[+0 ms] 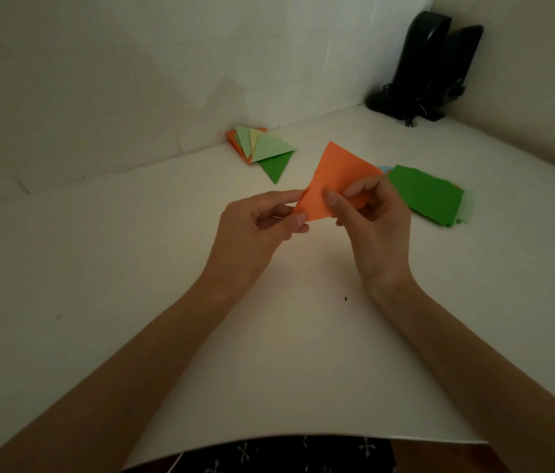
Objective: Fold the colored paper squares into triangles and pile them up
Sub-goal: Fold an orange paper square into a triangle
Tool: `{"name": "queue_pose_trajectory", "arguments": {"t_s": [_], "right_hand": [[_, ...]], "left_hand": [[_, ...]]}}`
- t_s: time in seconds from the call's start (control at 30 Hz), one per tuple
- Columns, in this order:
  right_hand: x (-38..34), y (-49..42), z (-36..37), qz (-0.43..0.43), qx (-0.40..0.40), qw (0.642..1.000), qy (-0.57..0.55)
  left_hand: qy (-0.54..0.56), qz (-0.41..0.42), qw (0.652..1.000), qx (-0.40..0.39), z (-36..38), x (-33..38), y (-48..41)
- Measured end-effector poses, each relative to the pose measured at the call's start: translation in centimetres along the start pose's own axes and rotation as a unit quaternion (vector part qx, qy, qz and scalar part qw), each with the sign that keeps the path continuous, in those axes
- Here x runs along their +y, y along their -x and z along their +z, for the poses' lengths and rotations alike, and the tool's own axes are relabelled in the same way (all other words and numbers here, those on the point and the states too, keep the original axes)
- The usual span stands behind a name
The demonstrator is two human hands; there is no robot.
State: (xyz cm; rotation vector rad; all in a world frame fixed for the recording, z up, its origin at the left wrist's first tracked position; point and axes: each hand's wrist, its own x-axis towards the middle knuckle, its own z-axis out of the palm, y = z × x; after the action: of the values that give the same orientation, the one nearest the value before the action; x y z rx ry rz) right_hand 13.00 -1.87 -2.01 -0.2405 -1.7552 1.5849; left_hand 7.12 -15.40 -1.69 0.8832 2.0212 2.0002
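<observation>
Nearest, left grip (262, 218) and right grip (373, 213) each pinch one partly folded orange paper square (334, 179), held between them above the white bench (115, 268). Beyond lies one pile of folded coloured paper triangles (264, 150), at least five. Just right is one green-topped stack of paper squares (428, 194).

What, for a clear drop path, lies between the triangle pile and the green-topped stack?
Head view: orange paper pinched by left hand and right hand; otherwise bare table.
</observation>
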Motion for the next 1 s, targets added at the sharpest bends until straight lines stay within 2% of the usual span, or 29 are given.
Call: {"name": "queue_pose_trajectory", "arguments": {"t_s": [0.3, 0.53, 1.0], "right_hand": [[-0.27, 0.04, -0.02, -0.006, 0.01, 1.0, -0.013], [-0.6, 0.41, 0.3, 0.007, -0.013, 1.0, -0.025], [-0.68, 0.46, 0.23, 0.025, -0.008, 0.999, -0.029]], "left_hand": [[-0.011, 0.024, 1.0, -0.004, 0.23, 0.03, 0.11], [0.042, 0.009, 0.999, 0.017, 0.37, 0.15, 0.07], [0.038, 0.015, 0.999, 0.034, 0.82, -0.18, 0.11]]}}
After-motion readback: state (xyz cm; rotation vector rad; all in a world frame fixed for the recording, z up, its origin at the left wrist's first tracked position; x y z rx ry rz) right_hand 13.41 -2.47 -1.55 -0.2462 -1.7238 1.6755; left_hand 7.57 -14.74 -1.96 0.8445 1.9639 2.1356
